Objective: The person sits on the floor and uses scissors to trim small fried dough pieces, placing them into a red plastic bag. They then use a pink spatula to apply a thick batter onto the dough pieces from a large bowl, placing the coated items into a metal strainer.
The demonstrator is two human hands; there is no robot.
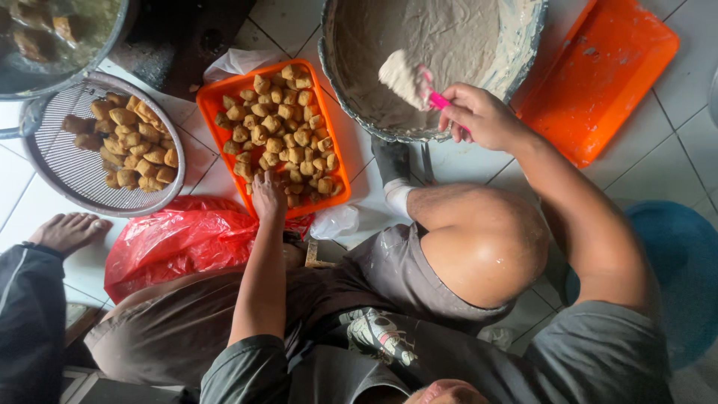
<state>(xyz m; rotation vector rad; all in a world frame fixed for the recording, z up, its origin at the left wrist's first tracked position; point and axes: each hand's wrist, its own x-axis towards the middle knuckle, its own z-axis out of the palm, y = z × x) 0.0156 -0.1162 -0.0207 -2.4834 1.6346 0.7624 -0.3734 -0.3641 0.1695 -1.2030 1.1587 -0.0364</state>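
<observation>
A person sits on a white tiled floor [688, 142], hemmed in by vessels, with little bare tile between them. The left hand [268, 196] rests fingers-down on tofu puffs [280, 127] at the near edge of an orange tray [209, 105]; whether it pinches one cannot be told. The right hand [479, 116] is closed around a pink spatula [437, 99] loaded with grey batter, over the bowl [523, 37] rim. A strainer [67, 172], red bag [179, 239] and second tray [598, 82] crowd around. A raised knee [486, 247] sits between the arms.
</observation>
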